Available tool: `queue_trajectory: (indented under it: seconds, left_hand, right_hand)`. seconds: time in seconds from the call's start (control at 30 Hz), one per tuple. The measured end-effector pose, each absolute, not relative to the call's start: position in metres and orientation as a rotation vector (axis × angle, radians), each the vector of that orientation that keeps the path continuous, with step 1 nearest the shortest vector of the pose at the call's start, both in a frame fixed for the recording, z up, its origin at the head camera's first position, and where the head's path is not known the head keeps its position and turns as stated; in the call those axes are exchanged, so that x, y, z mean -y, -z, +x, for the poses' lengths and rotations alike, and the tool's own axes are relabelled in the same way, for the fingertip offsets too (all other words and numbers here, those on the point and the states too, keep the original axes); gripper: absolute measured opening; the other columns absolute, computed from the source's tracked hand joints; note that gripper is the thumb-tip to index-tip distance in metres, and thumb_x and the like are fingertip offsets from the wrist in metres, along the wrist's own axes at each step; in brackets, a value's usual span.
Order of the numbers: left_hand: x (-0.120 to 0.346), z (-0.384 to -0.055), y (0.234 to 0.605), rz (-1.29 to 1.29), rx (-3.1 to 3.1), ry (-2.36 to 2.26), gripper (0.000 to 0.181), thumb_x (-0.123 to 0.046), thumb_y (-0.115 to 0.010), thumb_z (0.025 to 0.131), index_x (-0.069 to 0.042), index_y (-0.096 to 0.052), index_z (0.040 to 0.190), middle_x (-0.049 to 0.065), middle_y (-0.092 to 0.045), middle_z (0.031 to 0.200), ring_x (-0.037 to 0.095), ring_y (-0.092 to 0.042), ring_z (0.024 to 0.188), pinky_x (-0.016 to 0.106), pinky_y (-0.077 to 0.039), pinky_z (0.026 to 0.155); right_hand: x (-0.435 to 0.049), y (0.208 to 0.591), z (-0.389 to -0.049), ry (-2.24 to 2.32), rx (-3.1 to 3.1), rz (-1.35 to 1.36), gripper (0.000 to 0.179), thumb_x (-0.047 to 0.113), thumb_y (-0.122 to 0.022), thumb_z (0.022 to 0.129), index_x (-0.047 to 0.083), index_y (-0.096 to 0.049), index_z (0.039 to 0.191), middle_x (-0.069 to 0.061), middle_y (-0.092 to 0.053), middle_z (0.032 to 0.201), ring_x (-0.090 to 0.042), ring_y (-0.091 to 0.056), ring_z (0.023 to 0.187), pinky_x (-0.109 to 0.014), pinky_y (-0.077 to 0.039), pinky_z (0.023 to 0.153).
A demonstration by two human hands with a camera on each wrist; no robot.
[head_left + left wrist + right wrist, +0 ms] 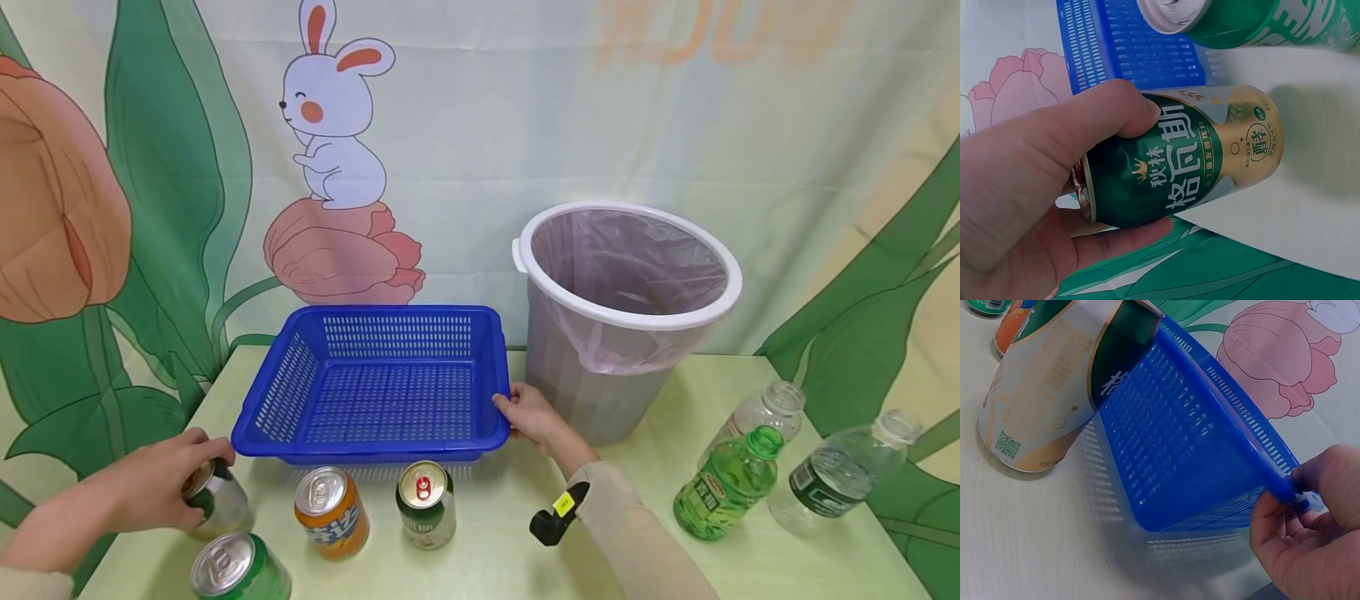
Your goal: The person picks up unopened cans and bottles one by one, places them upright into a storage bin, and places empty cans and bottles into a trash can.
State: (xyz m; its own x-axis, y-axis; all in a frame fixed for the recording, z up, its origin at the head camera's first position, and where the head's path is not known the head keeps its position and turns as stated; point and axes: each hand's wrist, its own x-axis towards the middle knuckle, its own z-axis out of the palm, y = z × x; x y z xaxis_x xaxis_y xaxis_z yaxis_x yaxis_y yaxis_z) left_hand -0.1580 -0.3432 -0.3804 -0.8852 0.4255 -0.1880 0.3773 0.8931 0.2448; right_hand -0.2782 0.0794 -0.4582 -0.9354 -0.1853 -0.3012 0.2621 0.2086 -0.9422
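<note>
- Blue basket [375, 451]: on the table [502, 504], left of the bin [600, 400], opening up — long axis running left to right.
- Right hand [531, 414]: pinches the basket's rim by its near right corner.
- Left hand [153, 486]: grips a green-and-gold can [1191, 162] round its upper part — thumb one side, fingers the other.
- That can: just beside the basket's near left corner, long axis roughly upright, lid up; I cannot tell whether its base touches the table.
</note>
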Motion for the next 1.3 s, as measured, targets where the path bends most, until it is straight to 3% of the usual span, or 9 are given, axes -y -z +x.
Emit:
queue_trajectory:
  seconds: [0.17, 0.67, 1.3]
  left_hand:
    - [0.343, -0.16, 0.37, 0.633, -2.825, -0.271, 0.05, -0.015, -0.078, 0.061, -0.017, -0.051, 0.103, -0.004, -0.038, 0.082, 0.002, -0.036, 0.061, 0.021, -0.029, 0.053]
    - [0.338, -0.17, 0.331, 0.631, -2.835, -0.201, 0.049, -0.013, -0.077, 0.063, -0.017, -0.051, 0.104, -0.003, -0.036, 0.077, 0.002, -0.034, 0.058, 0.022, -0.027, 0.049]
    - [0.327, -0.176, 0.291, 0.635, -2.865, -0.092, 0.051, -0.016, -0.077, 0.064, -0.016, -0.051, 0.108, -0.002, -0.039, 0.085, 0.004, -0.038, 0.062, 0.022, -0.028, 0.049]
  right_hand:
    - [-0.08, 0.458, -0.278, 1.774, -2.142, 0.066, 0.025, 0.015, -0.045, 0.097, -0.005, -0.048, 0.111, -0.026, -0.058, 0.107, -0.026, -0.064, 0.083, -0.032, -0.056, 0.066]
    - [-0.08, 0.457, -0.276, 1.784, -2.125, 0.056, 0.025, 0.016, -0.044, 0.097, -0.005, -0.047, 0.111, -0.027, -0.057, 0.109, -0.032, -0.063, 0.09, -0.034, -0.056, 0.068]
    - [-0.08, 0.456, -0.277, 1.752, -2.137, 0.061, 0.026, 0.017, -0.044, 0.098, -0.004, -0.047, 0.113, -0.027, -0.057, 0.112, -0.033, -0.062, 0.092, -0.036, -0.055, 0.072]
